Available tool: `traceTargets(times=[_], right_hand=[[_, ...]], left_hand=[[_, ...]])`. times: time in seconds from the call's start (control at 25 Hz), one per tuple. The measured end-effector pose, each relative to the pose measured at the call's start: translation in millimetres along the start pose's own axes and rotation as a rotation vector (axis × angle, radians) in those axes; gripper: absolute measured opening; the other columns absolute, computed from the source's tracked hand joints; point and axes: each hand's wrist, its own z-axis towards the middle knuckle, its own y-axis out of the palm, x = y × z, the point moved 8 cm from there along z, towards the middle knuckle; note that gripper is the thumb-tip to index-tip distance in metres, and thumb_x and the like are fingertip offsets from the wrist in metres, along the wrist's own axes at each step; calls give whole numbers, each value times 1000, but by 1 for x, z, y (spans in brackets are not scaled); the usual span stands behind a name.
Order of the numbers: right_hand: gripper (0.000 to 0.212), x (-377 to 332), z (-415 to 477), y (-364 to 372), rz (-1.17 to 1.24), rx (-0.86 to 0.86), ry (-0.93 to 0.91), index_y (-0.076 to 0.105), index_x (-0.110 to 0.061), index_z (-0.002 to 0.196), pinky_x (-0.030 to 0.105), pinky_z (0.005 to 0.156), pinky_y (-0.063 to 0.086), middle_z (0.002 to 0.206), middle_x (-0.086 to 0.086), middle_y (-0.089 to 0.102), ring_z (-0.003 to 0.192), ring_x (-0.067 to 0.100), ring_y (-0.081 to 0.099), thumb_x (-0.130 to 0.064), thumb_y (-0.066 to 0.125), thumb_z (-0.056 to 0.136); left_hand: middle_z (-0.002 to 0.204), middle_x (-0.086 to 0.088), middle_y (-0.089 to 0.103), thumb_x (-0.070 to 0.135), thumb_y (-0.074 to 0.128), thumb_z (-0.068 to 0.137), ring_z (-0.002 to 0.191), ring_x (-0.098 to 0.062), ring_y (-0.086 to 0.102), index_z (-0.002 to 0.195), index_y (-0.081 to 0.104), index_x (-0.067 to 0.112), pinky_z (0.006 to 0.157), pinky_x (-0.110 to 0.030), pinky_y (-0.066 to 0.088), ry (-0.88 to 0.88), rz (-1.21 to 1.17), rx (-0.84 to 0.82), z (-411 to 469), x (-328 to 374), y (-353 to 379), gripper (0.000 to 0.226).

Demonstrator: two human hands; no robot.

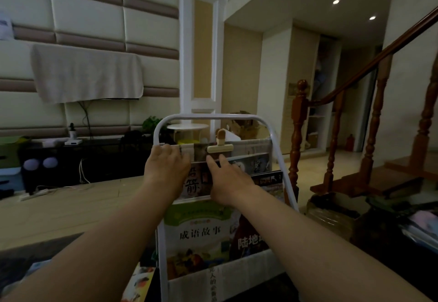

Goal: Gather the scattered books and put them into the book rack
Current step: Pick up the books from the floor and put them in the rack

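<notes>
1. Seating the top-tier book (187,152) into the upper pocket of the book rack (213,116) (a judgement from where the hands sit; most of the book is hidden behind fingers).
2. Gripping it with the left hand (166,169): fingers curled over the top edge, close to the rack's left rail, wrist straight, forearm reaching up from lower left.
3. Touching only with the right hand (228,180): fingers fairly straight, nothing held, tips against the pocket front just under the beige clip (220,148), palm down, forearm coming in from lower right.
4. To do it well:
   - Push straight down and keep the book's edge parallel to the rail.
   - Hold the pocket front outward with the right fingertips so a bottom corner doesn't catch the fabric.
5. Steer clear of the clip, and go easy on the frame (looks light, so probably tippy).
6. Already racked:
   - Big-character book (194,186) in the middle tier.
   - Green-cover book (199,230) and dark red book (251,240) side by side in the lower pocket.
7. Probably left to gather: loose book (139,282) on the floor just left of the rack's foot (pile at far right too dim to tell).
</notes>
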Motion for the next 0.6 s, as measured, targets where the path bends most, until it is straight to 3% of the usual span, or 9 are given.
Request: traceTargets(times=[0.08,0.2,0.4,0.6], right_hand=[[82,12,-10,-15,13,63,1,6,-28,158,54,106,41,163,11,12,141,42,28,-27,58,94],[66,40,-34,-43,32,162,16,27,-21,149,51,94,49,140,11,39,126,37,44,-26,58,91],[57,118,-86,-73,50,236,116,32,-20,145,47,88,50,137,11,43,121,35,50,-26,53,92],[53,227,-149,-81,101,306,281,32,-20,144,47,88,50,139,12,42,119,36,50,-21,49,93]], left_hand=[[126,-9,51,41,67,82,117,-29,48,129,44,20,99,-43,39,13,-145,14,6,6,-16,57],[129,-10,49,49,60,85,117,-31,48,138,37,20,96,-45,43,83,-419,23,16,37,-44,65],[124,-9,53,50,57,85,108,-28,54,126,48,20,90,-43,49,222,-648,78,31,121,-98,51],[120,-8,52,52,54,87,105,-27,52,127,44,19,87,-43,49,356,-609,78,34,229,-140,53]])
